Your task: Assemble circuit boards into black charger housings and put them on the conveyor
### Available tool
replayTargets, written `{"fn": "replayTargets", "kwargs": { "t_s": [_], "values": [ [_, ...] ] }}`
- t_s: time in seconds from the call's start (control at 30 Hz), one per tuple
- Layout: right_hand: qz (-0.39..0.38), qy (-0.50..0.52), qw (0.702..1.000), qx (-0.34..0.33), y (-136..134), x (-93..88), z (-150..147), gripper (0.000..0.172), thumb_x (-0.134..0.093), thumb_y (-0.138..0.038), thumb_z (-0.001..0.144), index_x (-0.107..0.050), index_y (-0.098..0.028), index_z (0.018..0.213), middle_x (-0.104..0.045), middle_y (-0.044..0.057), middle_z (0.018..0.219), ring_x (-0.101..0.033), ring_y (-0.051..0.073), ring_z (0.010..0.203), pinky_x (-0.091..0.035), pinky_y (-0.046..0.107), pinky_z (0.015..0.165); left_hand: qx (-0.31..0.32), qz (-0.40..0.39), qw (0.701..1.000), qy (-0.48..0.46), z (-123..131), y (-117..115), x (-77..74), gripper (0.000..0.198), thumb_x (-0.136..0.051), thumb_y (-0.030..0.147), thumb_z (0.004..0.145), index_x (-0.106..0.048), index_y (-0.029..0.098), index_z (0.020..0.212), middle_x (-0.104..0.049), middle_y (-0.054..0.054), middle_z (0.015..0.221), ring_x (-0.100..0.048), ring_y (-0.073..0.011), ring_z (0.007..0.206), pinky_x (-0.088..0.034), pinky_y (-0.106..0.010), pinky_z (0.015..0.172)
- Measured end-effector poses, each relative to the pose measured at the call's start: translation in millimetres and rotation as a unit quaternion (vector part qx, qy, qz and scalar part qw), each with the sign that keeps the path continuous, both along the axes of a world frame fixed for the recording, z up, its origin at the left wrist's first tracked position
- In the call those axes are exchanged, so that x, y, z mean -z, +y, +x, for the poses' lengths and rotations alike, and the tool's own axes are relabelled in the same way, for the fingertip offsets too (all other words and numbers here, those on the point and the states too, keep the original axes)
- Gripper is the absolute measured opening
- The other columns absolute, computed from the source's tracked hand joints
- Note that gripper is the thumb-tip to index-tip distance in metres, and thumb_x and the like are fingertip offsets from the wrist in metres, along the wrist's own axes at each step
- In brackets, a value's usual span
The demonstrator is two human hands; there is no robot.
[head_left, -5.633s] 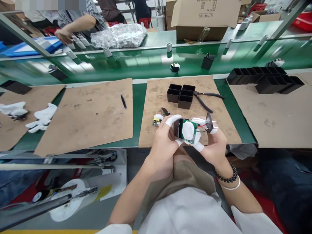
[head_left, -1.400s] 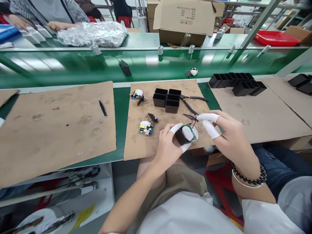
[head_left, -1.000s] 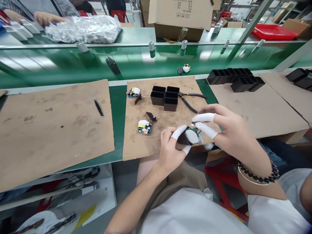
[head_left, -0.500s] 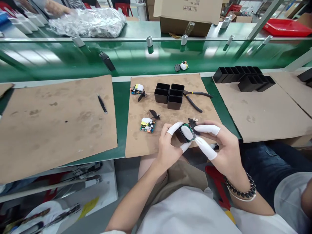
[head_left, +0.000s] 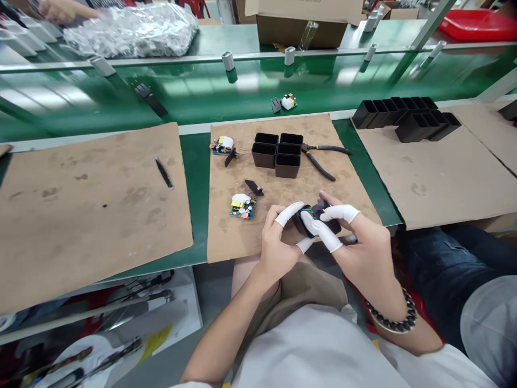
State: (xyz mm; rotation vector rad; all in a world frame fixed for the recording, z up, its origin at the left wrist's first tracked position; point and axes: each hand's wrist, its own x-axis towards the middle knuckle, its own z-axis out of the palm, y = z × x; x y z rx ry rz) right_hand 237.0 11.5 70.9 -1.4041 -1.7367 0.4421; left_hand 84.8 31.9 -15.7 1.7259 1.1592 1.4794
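Observation:
My left hand is closed around a black plastic charger case, with white finger cots on its thumb and index finger. A green circuit board sits partly in the case's mouth. My right hand, also in white finger cots, holds the black plug cover joined to the board; one covered fingertip lies over the board. Left of my hands lies another circuit board with a black plug piece. Behind it rests a similar board. Several empty black cases stand beside pliers.
Cardboard sheets cover the bench; tweezers lie on the left one. More black cases stand on the right. A green conveyor behind carries chargers and a board. A co-worker's leg is at right.
My right hand has turned the plug cover, and its fingertip now covers the board that showed white before. The board sits deeper in the case. The view has shifted slightly.

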Motion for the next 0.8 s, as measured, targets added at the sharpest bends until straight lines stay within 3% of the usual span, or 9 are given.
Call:
{"fn": "replayTargets", "kwargs": {
  "t_s": [0.1, 0.23, 0.37, 0.47, 0.8],
  "values": [
    [0.055, -0.014, 0.998, 0.017, -4.2, 13.4, -6.2, 0.010, -0.069, -0.017, 0.095, -0.071, -0.024, 0.102, -0.080, 0.009, 0.128, -0.082, 0.026, 0.105, -0.068, 0.036, 0.093, -0.002, 0.009, 1.000, -0.015, -0.6, 1.2, 2.2, 0.059, -0.087, 0.020, 0.078, -0.067, 0.026, 0.133, -0.063, -0.003, 0.109, -0.068, -0.0188, 0.099, -0.059, -0.030, 0.087],
    [0.117, -0.013, 0.993, 0.028, -6.3, 36.8, -9.5, 0.033, -0.079, -0.018, 0.089, -0.072, -0.023, 0.121, -0.075, 0.013, 0.137, -0.079, 0.030, 0.116, -0.068, 0.042, 0.099, 0.003, 0.017, 1.000, 0.003, -2.6, 3.7, 2.3, 0.058, -0.082, 0.015, 0.079, -0.066, 0.025, 0.134, -0.063, -0.002, 0.109, -0.067, -0.0187, 0.100, -0.058, -0.030, 0.088],
    [0.163, 0.004, 0.986, 0.046, -3.0, 52.6, -11.8, 0.036, -0.077, -0.011, 0.088, -0.074, -0.024, 0.121, -0.081, 0.010, 0.122, -0.082, 0.027, 0.106, -0.071, 0.035, 0.087, -0.004, -0.003, 1.000, -0.007, -1.8, 4.5, 0.3, 0.059, -0.080, 0.013, 0.078, -0.066, 0.025, 0.134, -0.063, -0.002, 0.110, -0.065, -0.0184, 0.103, -0.057, -0.029, 0.090],
    [0.177, -0.006, 0.983, 0.046, 0.6, 53.2, -11.5, 0.033, -0.076, -0.009, 0.088, -0.075, -0.024, 0.118, -0.084, 0.009, 0.112, -0.083, 0.025, 0.097, -0.071, 0.033, 0.083, -0.001, -0.022, 1.000, -0.015, -0.1, 4.7, -0.9, 0.059, -0.081, 0.013, 0.077, -0.066, 0.025, 0.133, -0.062, -0.002, 0.111, -0.065, -0.0182, 0.104, -0.057, -0.029, 0.091],
    [0.193, -0.017, 0.980, 0.031, -0.3, 45.2, -5.0, 0.037, -0.078, -0.006, 0.085, -0.076, -0.026, 0.117, -0.085, 0.006, 0.107, -0.084, 0.024, 0.092, -0.071, 0.031, 0.078, -0.001, -0.007, 1.000, 0.024, 0.5, 4.3, -2.5, 0.059, -0.083, 0.014, 0.077, -0.066, 0.025, 0.133, -0.064, -0.002, 0.109, -0.065, -0.0186, 0.100, -0.056, -0.030, 0.090]
  ]
}}
